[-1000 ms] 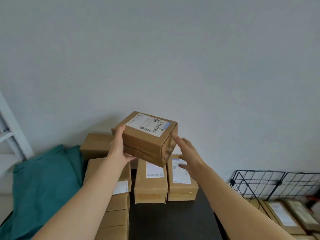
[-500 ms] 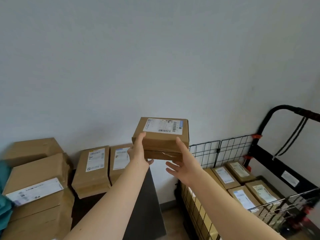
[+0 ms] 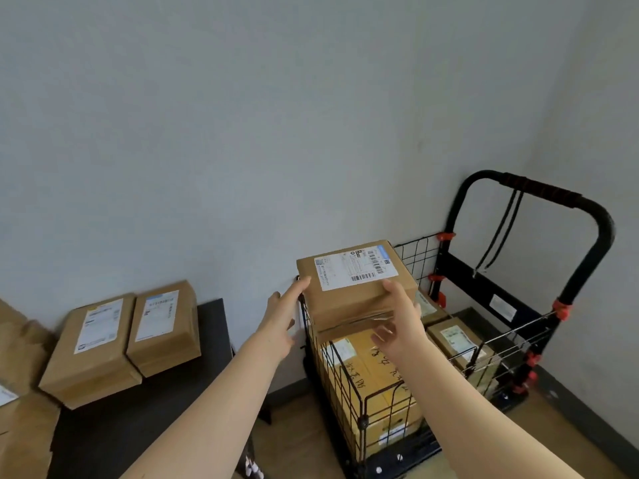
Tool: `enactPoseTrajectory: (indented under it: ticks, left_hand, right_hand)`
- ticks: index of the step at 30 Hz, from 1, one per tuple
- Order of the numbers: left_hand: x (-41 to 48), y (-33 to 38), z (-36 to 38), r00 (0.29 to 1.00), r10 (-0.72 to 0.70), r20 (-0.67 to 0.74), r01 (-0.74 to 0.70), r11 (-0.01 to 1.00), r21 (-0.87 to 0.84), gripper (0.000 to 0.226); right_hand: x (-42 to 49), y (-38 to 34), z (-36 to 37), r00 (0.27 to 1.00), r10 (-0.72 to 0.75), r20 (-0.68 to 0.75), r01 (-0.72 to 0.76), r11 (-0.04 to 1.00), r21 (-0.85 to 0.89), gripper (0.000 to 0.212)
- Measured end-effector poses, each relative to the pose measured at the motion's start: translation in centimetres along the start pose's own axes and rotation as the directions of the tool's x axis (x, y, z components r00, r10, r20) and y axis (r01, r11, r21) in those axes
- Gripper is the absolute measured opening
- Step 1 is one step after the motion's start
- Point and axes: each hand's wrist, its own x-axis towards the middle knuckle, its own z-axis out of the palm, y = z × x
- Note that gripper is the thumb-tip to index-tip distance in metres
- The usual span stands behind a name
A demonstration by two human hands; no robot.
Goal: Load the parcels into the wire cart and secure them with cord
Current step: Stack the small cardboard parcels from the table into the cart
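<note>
A brown cardboard parcel (image 3: 349,292) with a white label hangs over the near left corner of the black wire cart (image 3: 349,385). My left hand (image 3: 281,316) touches its left edge with fingers spread. My right hand (image 3: 397,319) grips its right front side from below. In the cart lie a big yellow box (image 3: 377,371) with handwriting and several smaller labelled parcels (image 3: 456,340). A black cord (image 3: 498,236) hangs from the cart's handle (image 3: 539,191).
Two labelled parcels (image 3: 93,344) lie on a dark table (image 3: 145,420) to the left, with more boxes (image 3: 20,426) at the far left edge. The wall stands close behind. Wooden floor (image 3: 304,437) shows between table and cart.
The parcel has travelled right from above the table to over the cart's corner. My view has turned right, bringing the whole cart into sight.
</note>
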Motion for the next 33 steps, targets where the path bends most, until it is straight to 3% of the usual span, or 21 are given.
enactPoseTrajectory:
  ticks: [2,6,12,17,21,27,29,33]
  left_hand:
    - [1.0,0.4,0.5,0.998,0.040,-0.043,-0.037,0.997,0.061,0.084]
    - [3.5,1.4,2.0,0.998,0.057,0.035,-0.062,0.983,0.174,0.033]
    - [9.5,2.2,6.0,0.995,0.049,0.090,-0.077,0.937,0.340,0.036]
    - [14.8,2.9,8.7,0.974,0.043,0.222,-0.145,0.872,0.468,0.024]
    - [17.6,2.1,9.7,0.962,0.018,0.272,-0.173,0.813,0.556,0.028]
    - [21.7,-0.3,10.1,0.970,-0.064,0.234,-0.079,0.828,0.555,0.036]
    - [23.1,-1.3,10.5,0.973,-0.081,0.216,-0.045,0.851,0.523,0.035]
    - [25.6,-3.8,10.7,0.986,-0.130,0.105,0.070,0.893,0.445,0.034]
  right_hand:
    - [1.2,-0.2,-0.8,1.000,-0.004,0.016,0.005,1.000,-0.021,0.096]
    - [4.2,-0.9,-1.5,0.999,-0.011,0.031,0.012,0.999,-0.031,0.096]
    - [9.2,-3.9,-1.9,0.999,-0.015,-0.030,0.013,0.997,-0.079,0.087]
    - [13.9,-6.7,-2.1,0.999,-0.036,-0.010,0.033,0.972,-0.231,0.077]
    - [17.3,-6.6,-1.3,0.999,-0.015,-0.043,0.000,0.946,-0.325,0.075]
    - [21.9,-5.4,-0.4,0.997,0.072,-0.026,-0.077,0.907,-0.414,0.064]
    - [23.9,-5.1,-0.2,0.993,0.119,0.000,-0.106,0.880,-0.464,0.070]
    - [27.0,-3.3,-0.3,0.967,0.248,0.058,-0.170,0.798,-0.578,0.065]
